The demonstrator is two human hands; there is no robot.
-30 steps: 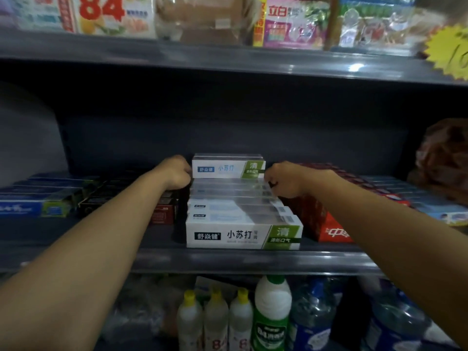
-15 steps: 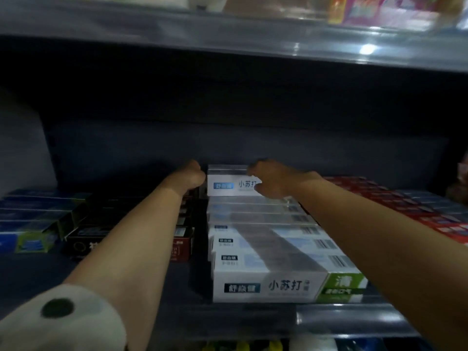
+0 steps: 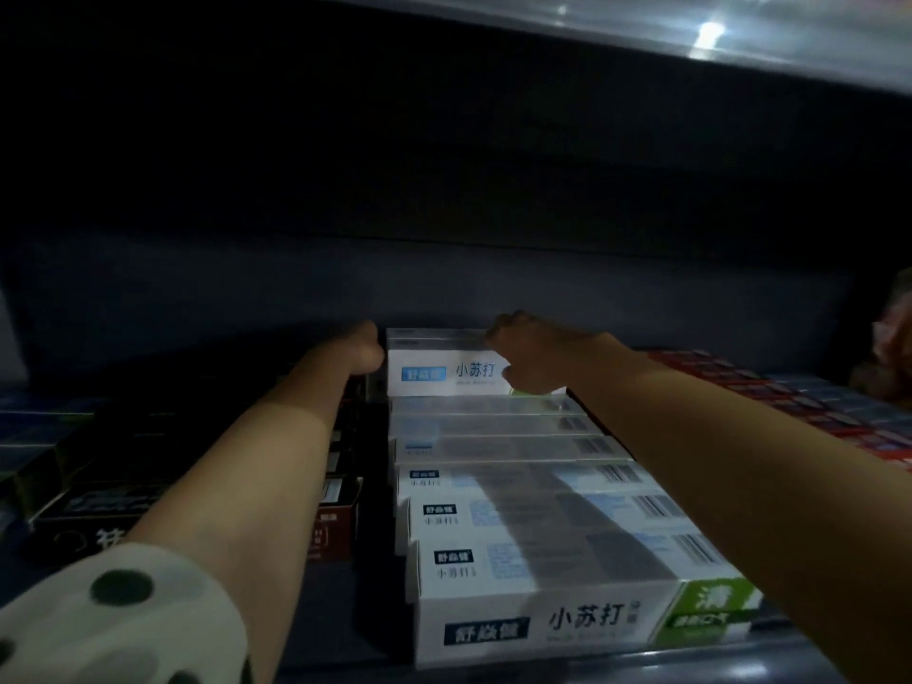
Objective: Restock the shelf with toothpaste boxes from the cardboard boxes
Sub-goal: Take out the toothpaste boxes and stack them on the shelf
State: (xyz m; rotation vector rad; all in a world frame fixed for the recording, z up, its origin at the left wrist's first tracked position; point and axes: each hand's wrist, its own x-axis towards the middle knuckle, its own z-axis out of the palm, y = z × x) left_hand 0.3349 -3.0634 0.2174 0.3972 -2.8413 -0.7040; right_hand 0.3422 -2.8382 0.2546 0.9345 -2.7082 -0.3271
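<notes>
Head camera — close, facing into the shelf (image 3: 592,668) bay, looking forward and slightly down

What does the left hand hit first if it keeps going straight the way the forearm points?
Most likely the dark back panel of the shelf. The left hand sits at the left end of the raised rear toothpaste box, pointing deeper in. Nothing shows between it and the panel, though the dim light makes depth uncertain.
</notes>
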